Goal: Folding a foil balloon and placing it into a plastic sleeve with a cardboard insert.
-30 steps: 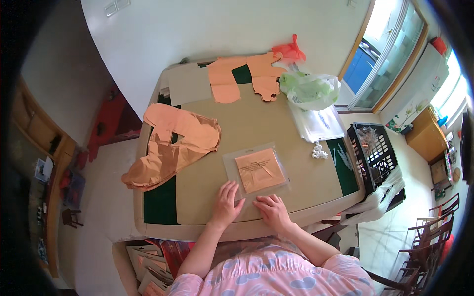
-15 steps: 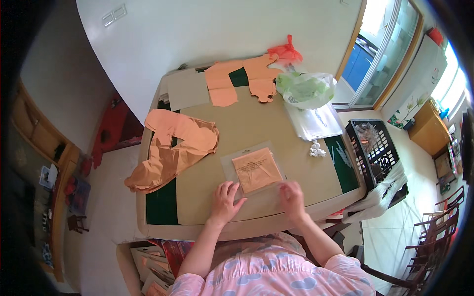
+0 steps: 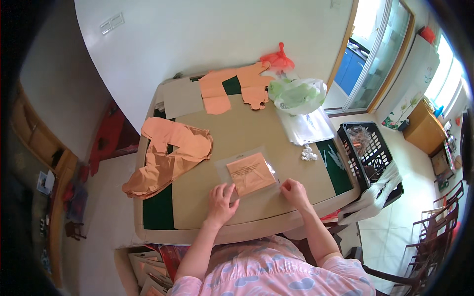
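Note:
A clear plastic bag [image 3: 270, 169] lies on the brown table board in front of me, with a folded rose-gold foil sheet [image 3: 251, 172] inside. Dark print shows across its upper part. My left hand [image 3: 222, 203] rests at the bag's lower left edge, thumb and fingers apart, holding nothing. At the bag's lower right corner is my right hand [image 3: 296, 194], its fingertips pinched together; what they hold, if anything, is too small to make out. Left of the bag lies a crumpled rose-gold foil balloon [image 3: 170, 153], and a flat one [image 3: 254, 81] is spread at the far edge.
A grey card stack [image 3: 182, 98] lies far left. On the right are a green-white plastic bag [image 3: 298, 96], clear plastic sleeves [image 3: 308, 129], a white knotted bundle [image 3: 309, 154] and pale sticks [image 3: 335, 157]. A black crate [image 3: 368, 153] stands beside the table; a carton [image 3: 129, 276] sits below.
My right hand has closed from looser fingers into a pinch at the bag's lower right corner. My left hand stays by the lower left edge. The whole view has shifted slightly.

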Motion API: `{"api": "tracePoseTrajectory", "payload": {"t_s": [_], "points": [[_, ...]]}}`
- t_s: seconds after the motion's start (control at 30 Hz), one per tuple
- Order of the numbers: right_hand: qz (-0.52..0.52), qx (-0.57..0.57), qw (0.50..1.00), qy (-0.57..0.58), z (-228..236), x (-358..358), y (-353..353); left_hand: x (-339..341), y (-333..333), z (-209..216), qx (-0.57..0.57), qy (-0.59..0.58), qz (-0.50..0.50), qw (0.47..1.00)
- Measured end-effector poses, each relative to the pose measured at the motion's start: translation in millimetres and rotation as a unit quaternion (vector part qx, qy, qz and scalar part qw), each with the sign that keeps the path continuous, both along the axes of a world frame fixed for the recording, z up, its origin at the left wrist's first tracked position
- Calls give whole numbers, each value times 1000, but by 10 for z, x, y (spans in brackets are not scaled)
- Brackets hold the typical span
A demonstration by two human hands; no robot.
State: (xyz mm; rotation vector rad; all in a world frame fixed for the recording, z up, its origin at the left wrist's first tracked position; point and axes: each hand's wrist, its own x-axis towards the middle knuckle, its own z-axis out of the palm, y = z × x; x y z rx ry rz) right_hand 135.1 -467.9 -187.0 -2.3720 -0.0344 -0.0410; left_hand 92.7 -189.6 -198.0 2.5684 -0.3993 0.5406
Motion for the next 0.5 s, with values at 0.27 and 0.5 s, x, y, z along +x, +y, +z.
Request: {"api": "tracePoseTrajectory", "payload": {"t_s": [0.27,0.5], "points": [[-13,280,951,133,-51,-177,117,96,-953,236,-10,-53,-121,991],[-61,343,930,119,35,-214,197,174,-1049,259,28,-21,-126,991]]}}
